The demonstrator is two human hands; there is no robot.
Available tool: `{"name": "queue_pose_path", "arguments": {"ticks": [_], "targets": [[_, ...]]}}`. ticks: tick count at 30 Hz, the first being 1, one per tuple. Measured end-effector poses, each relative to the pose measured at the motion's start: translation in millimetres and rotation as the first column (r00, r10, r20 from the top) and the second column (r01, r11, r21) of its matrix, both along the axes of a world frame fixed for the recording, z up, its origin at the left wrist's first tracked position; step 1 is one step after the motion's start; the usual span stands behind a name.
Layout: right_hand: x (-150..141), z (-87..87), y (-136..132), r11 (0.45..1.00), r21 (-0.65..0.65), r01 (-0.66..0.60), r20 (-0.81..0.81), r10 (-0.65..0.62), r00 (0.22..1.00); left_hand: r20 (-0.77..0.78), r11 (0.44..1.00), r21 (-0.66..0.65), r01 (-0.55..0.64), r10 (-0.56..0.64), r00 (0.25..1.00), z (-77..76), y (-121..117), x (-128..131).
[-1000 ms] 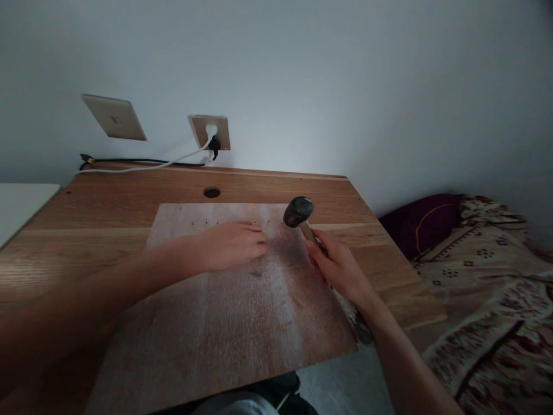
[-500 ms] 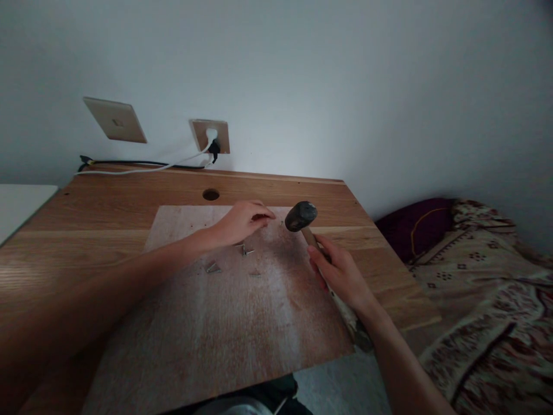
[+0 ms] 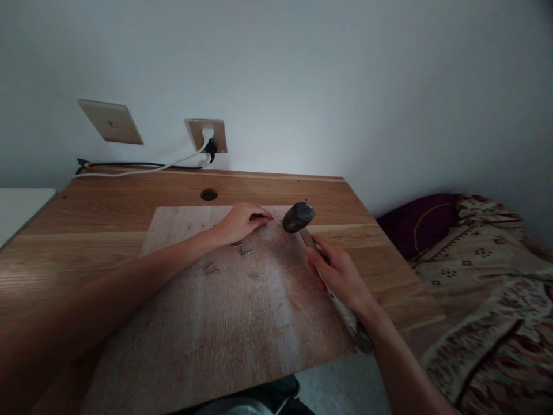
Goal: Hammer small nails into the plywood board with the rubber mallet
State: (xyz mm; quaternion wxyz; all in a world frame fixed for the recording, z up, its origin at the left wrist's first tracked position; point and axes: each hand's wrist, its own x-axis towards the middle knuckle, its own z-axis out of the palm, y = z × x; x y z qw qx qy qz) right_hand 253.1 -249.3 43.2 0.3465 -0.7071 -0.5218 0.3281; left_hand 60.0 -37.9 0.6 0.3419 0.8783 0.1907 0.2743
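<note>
My right hand (image 3: 339, 271) is closed around the wooden handle of a hammer (image 3: 299, 217). The hammer's dark, blunt head hangs over the far right part of a thin wooden board (image 3: 224, 334). Just left of the head, my left hand (image 3: 242, 223) rests low on the board with thumb and forefinger pinched together. What the pinch holds, if anything, is too small to make out. A tiny upright piece (image 3: 280, 222) shows between the fingertips and the hammer head. Several small metal fasteners, nails or screws (image 3: 211, 268), lie loose on the board nearer me.
Beneath the board is a wooden desk (image 3: 389, 276) with a round cable hole (image 3: 209, 195). A wall socket (image 3: 207, 135) holds plugs, and cables (image 3: 142, 168) run along the desk's back edge. Patterned bedding (image 3: 484, 294) lies to the right, beyond the desk edge.
The view has shifted very slightly. Both hands keep nearly the same pose, and the hammer head stays beside the left fingertips.
</note>
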Motion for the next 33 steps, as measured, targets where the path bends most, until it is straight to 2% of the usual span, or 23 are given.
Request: {"name": "queue_pose_path", "arguments": {"ticks": [13, 19, 29, 33], "targets": [[-2.9, 0.0, 1.9, 0.999, -0.001, -0.036, 0.026, 0.036, 0.999, -0.055, 0.998, 0.065, 0.004, 0.000, 0.998, 5.1, -4.3, 4.0], [-10.5, 8.6, 16.9, 0.997, 0.040, -0.059, 0.066, 0.056, 0.996, -0.051, 1.000, -0.024, -0.018, 0.017, 0.999, 0.8, -3.0, 3.9], [-26.4, 12.2, 25.2, 0.994, 0.053, -0.098, 0.143, 0.090, 0.986, -0.084, 0.998, -0.050, -0.026, 0.022, 0.996, 0.0, 1.2, 3.6], [-27.9, 12.4, 26.5, 0.993, 0.020, -0.119, 0.178, 0.113, 0.977, -0.090, 0.999, 0.009, -0.037, 0.038, 0.995, 9.5, 6.4, -6.6]]}}
